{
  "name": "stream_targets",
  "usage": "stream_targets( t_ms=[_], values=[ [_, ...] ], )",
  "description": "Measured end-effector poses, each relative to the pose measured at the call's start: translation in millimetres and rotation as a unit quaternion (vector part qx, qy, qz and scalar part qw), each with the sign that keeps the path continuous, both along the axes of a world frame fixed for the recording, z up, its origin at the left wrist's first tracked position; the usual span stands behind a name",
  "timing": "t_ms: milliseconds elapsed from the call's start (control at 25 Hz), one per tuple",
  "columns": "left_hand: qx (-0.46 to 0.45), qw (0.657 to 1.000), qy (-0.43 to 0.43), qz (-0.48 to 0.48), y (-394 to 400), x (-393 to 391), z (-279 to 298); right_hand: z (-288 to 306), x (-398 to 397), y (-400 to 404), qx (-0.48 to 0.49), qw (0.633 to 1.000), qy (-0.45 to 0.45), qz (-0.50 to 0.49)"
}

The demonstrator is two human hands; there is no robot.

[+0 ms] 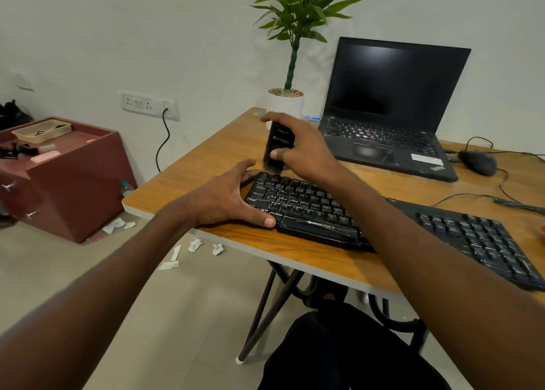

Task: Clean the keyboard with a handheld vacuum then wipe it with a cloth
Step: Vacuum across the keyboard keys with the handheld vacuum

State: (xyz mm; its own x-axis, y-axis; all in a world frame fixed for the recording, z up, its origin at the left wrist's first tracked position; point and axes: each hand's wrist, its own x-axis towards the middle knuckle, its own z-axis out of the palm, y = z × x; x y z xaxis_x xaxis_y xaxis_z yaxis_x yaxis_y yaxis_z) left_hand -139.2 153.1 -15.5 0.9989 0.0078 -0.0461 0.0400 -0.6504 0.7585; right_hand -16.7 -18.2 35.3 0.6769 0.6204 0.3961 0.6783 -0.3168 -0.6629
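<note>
— Wooden tabletop [188, 180], white wall behind; where's the keyboard [298, 205]?
— Along the near edge, towards the left corner. Left hand [224, 196] braces its left end, fingers spread.
— Vacuum?
— Handheld vacuum [277, 146] upright over the keyboard's far-left keys; right hand [300, 147] fingers curled round it.

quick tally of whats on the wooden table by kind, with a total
keyboards: 2, the one being cleaned and a second keyboard
laptop: 1
mouse: 1
potted plant: 1
handheld vacuum, gripped in the right hand: 1
total: 6
</note>
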Motion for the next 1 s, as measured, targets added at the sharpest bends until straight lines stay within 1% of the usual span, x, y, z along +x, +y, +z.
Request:
stream_targets(
  t_ms=[80,160,240,280,360,400,480,560,600,680,760,840,920,1000],
  values=[
    [0.004,1.000,0.001,0.001,-0.2,-0.1,0.5,4.8,-0.9,-0.6,-0.004,0.998,0.050,0.035],
    [0.003,1.000,0.003,0.003,0.5,0.4,0.7,19.7,4.7,-1.0,-0.067,0.995,0.064,0.031],
    [-0.002,1.000,0.002,0.000,0.5,-0.3,0.4,31.4,3.6,1.7,-0.103,0.994,0.033,0.017],
    [-0.002,1.000,0.001,0.000,0.6,-0.3,0.5,32.7,1.4,3.6,-0.091,0.995,0.026,0.019],
    [-0.001,1.000,0.000,-0.001,0.6,0.0,0.6,30.9,-3.0,5.5,-0.079,0.995,0.047,0.038],
    [0.000,1.000,0.001,-0.002,0.8,-0.1,0.6,30.9,-4.5,5.2,-0.093,0.993,0.054,0.042],
    [-0.001,1.000,0.000,-0.004,1.1,-0.3,0.1,33.1,-4.7,4.8,-0.130,0.991,0.024,0.031],
    [0.002,1.000,-0.001,-0.004,1.6,1.2,-0.5,30.8,-7.5,4.0,-0.116,0.992,-0.023,0.033],
    [0.004,1.000,-0.002,-0.004,1.9,1.6,-0.7,28.1,-8.9,2.3,-0.105,0.993,-0.025,0.043],
    [0.002,1.000,-0.005,-0.005,2.7,1.2,-1.3,26.7,-9.4,-5.2,-0.106,0.993,-0.001,0.055],
    [-0.005,1.000,-0.008,-0.009,4.2,1.2,-2.5,28.5,-4.7,-12.0,-0.113,0.993,0.016,0.039],
    [-0.001,1.000,-0.008,-0.016,3.9,1.9,-3.4,24.9,-1.9,-15.9,-0.078,0.997,0.007,0.013],
    [0.014,1.000,-0.003,-0.021,3.9,3.1,-3.5,16.0,-0.6,-18.6,-0.039,0.999,0.032,0.019],
    [0.031,0.999,0.005,-0.025,6.4,3.8,-4.1,10.8,1.6,-19.8,-0.038,0.997,0.068,0.028]
  ],
)
